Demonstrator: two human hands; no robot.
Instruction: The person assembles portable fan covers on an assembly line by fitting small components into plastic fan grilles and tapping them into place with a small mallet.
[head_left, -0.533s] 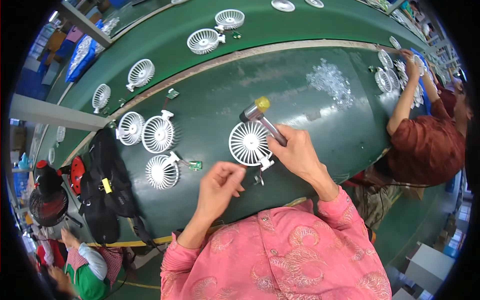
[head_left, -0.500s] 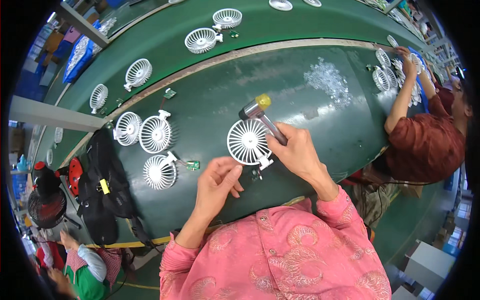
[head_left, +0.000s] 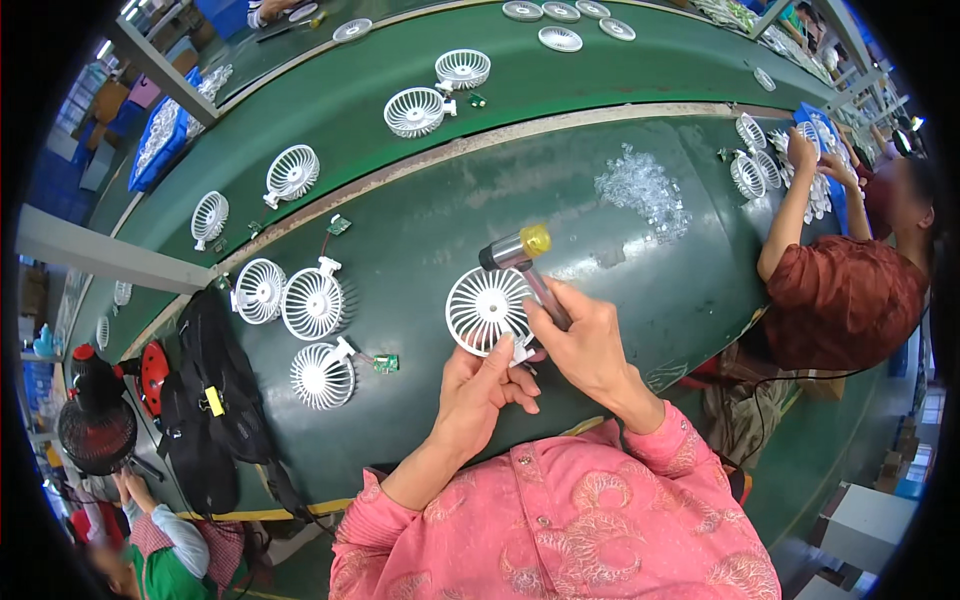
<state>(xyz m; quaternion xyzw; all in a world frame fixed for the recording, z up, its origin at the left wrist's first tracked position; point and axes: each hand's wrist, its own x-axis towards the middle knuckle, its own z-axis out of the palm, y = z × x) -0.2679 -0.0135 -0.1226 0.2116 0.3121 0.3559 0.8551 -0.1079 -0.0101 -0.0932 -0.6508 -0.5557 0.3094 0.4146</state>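
Observation:
A round white slotted fan housing lies in front of me on the green table. My left hand grips its short neck at the lower edge, with the thumb on top and the other fingers curled below. The handle of a small hammer is wrapped in my right hand. That hammer has one yellow face and one black face, and its head hangs over the housing's far rim. My right fingers are close to the housing's right side, and whether they touch it I cannot tell.
Three more white fan housings stand to the left, with a green circuit board beside them. Small clear parts lie heaped at the far right. Beyond runs a green conveyor belt. A black bag rests left; a co-worker sits right.
My left hand has moved up and right onto the housing's neck. The housing has shifted slightly left. Fan housings on the belt now appear farther right, and more round white covers show at the top.

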